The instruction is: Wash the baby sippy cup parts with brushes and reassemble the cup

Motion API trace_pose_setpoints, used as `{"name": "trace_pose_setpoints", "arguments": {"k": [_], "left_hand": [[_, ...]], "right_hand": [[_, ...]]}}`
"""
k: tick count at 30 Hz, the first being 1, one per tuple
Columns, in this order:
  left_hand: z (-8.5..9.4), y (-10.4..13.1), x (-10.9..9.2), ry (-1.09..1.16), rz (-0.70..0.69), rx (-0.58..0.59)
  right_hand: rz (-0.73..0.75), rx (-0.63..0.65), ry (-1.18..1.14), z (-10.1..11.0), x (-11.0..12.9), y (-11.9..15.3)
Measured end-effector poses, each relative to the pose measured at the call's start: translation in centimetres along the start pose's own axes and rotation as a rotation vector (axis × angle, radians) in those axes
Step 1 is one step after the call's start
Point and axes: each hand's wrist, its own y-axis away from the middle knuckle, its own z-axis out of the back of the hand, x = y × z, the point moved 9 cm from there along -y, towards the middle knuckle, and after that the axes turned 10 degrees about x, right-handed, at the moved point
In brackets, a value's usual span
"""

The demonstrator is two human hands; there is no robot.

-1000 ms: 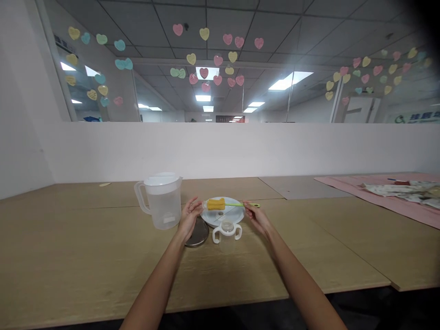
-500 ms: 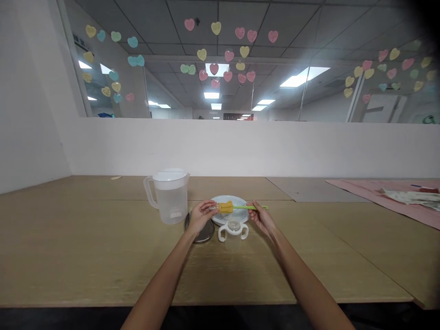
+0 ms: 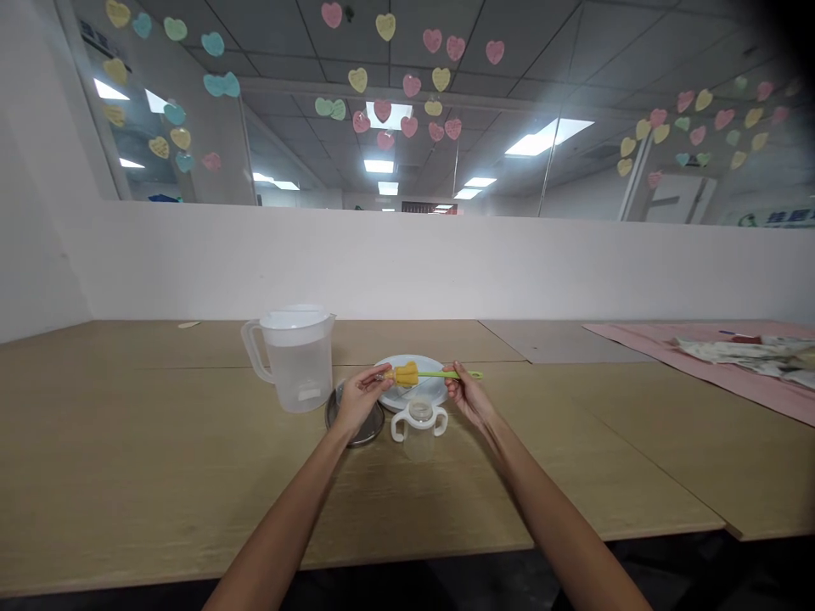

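My right hand is closed on the green handle of a bottle brush, which lies level in the air with its yellow sponge head to the left. At that sponge end, my left hand pinches a small clear piece, too small to name; the sponge tip meets it. Below the brush is a white plate. In front of the plate stands a clear baby bottle with a white two-handled ring, its mouth uncovered. Partly behind my left hand lies a round dark metal tray.
A clear lidded pitcher stands left of the tray, handle to the left. On the right, a pink cloth bears crumpled fabric. A white wall with windows above closes off the table's far edge.
The view has shifted slightly, so everything sits a little further left. Both hands keep the same hold, the sponge still at the clear piece.
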Motion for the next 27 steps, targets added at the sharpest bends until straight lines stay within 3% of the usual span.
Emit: {"name": "trace_pose_setpoints", "arguments": {"k": [7, 11, 17, 22, 27], "left_hand": [[-0.1, -0.1, -0.1, 0.026, -0.017, 0.018], [1.6, -0.3, 0.0, -0.064, -0.013, -0.110], [5.2, 0.2, 0.1, -0.373, 0.012, -0.368], [5.8, 0.4, 0.0, -0.685, 0.069, -0.344], [5.4, 0.4, -0.1, -0.948, 0.120, -0.320]], "right_hand": [[-0.020, -0.024, -0.003, -0.3, -0.1, 0.2], [-0.059, -0.015, 0.003, -0.6, -0.6, 0.2], [0.009, -0.269, 0.096, 2.4, 0.6, 0.5], [0.106, -0.376, 0.206, 3.8, 1.1, 0.8], [0.218, -0.379, 0.600, 3.3, 2.0, 0.7]]}}
